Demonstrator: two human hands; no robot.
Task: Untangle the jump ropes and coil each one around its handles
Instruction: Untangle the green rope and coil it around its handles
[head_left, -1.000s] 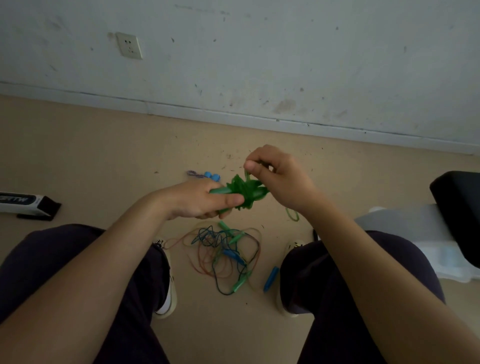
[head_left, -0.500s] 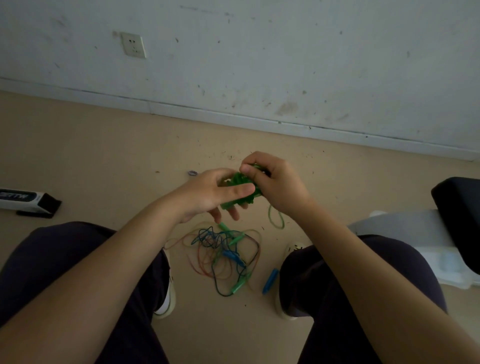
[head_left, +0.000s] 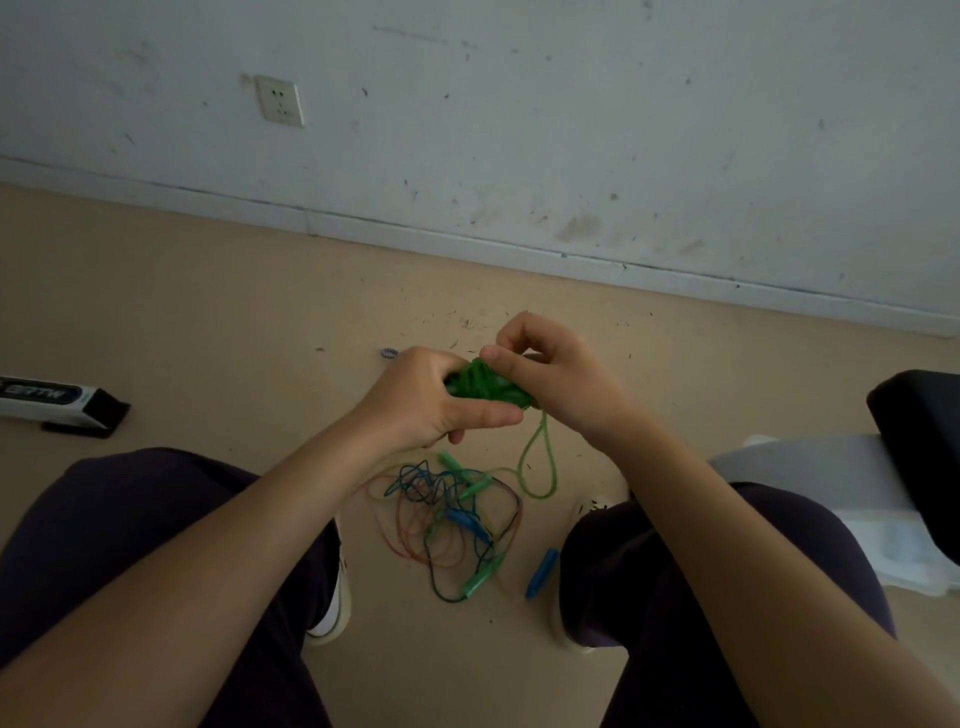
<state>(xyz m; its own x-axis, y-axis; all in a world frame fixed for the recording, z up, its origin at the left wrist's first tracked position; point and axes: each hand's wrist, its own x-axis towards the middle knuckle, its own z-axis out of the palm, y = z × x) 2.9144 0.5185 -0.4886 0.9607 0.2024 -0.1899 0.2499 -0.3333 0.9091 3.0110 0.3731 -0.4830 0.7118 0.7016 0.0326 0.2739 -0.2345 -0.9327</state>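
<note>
The person sits with both hands raised over the floor (head_left: 182, 322), working on a green rope (head_left: 480, 384) wound into a tight bundle. The left hand (head_left: 436, 402) grips the bundle, thumb laid along its underside and fingers curled round the far side. The right hand (head_left: 550, 379) pinches the top of the bundle between thumb and forefinger, the other fingers curled behind. A loose loop (head_left: 540, 467) of the same cord hangs from the bundle toward the floor, so the coil looks nearly done with only that tail left to wind or tuck. The handles are hidden inside the wraps and the fingers. The cord looks thin, light and springy, likely to slip off the wraps if the grip slackens, so the bundle is best held across its middle while the tail is taken close to where it leaves the coil. Below, between the shoes, lies a tangle (head_left: 452, 525) of blue, green and orange ropes with small green and blue handles, not yet sorted; one blue handle (head_left: 542, 573) lies apart just beside the right shoe (head_left: 582, 519). These too should be light and limp, best lifted by a handle.
</note>
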